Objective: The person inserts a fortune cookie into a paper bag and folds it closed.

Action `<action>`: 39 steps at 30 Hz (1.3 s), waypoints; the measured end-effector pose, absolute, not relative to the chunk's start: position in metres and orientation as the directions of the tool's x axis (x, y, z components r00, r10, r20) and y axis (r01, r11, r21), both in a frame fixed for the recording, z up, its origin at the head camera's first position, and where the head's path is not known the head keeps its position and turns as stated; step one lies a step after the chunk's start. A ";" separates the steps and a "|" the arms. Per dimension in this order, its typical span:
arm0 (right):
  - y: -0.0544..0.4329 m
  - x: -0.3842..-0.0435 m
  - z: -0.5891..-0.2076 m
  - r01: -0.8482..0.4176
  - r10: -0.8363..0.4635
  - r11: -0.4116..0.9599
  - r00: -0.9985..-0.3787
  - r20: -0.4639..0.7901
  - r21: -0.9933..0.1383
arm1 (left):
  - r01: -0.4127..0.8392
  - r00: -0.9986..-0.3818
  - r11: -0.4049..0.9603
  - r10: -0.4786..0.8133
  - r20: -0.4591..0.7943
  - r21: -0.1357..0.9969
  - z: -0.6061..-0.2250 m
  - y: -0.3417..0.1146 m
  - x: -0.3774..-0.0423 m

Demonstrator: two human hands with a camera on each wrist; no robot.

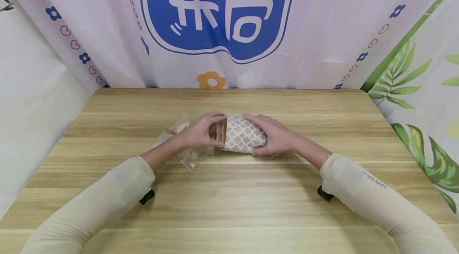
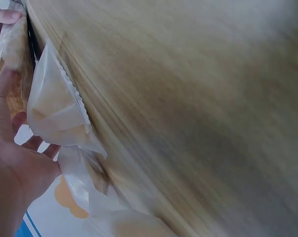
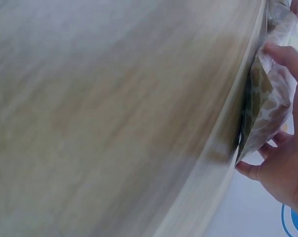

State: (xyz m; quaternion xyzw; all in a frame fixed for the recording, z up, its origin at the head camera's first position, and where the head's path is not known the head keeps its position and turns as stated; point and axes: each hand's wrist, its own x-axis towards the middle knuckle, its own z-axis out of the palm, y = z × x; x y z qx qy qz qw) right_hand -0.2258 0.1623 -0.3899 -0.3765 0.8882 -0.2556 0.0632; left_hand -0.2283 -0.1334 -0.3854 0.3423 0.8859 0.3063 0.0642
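A brown paper bag with a white lattice pattern lies on the wooden table between both hands. My left hand grips its left end, thumb on the near edge and fingertips on the far edge, at a plain brown folded part. Around the other end, my right hand is curled, thumb near and fingers far. The right wrist view shows the bag creased within that grasp. Beside and partly under the left forearm are several clear packets with pale round pieces inside; one packet stands out close to the left fingers.
The wood-grain table extends around the hands. A printed cloth with a blue emblem hangs behind its far edge. Leaf-patterned fabric is at the right, and a white cloth at the left.
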 end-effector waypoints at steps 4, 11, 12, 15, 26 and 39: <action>0.161 -0.226 -0.391 -0.632 -0.692 0.591 -0.717 0.088 -0.501 | 0.526 -0.779 0.593 0.623 0.067 0.610 -0.385 -0.132 -0.226; 0.160 -0.225 -0.391 -0.623 -0.682 0.604 -0.727 0.081 -0.497 | 0.498 -0.799 0.620 0.600 0.043 0.606 -0.383 -0.130 -0.227; 0.160 -0.225 -0.391 -0.622 -0.682 0.603 -0.727 0.081 -0.499 | 0.500 -0.798 0.621 0.600 0.044 0.604 -0.383 -0.130 -0.227; 0.160 -0.224 -0.390 -0.619 -0.684 0.601 -0.725 0.076 -0.505 | 0.503 -0.799 0.626 0.600 0.045 0.596 -0.383 -0.130 -0.228; 0.166 -0.225 -0.390 -0.621 -0.715 0.569 -0.697 0.048 -0.538 | 0.459 -0.803 0.596 0.596 0.020 0.659 -0.382 -0.135 -0.227; 0.175 -0.227 -0.392 -0.650 -0.755 0.505 -0.651 0.074 -0.567 | 0.459 -0.788 0.528 0.614 0.053 0.714 -0.386 -0.141 -0.230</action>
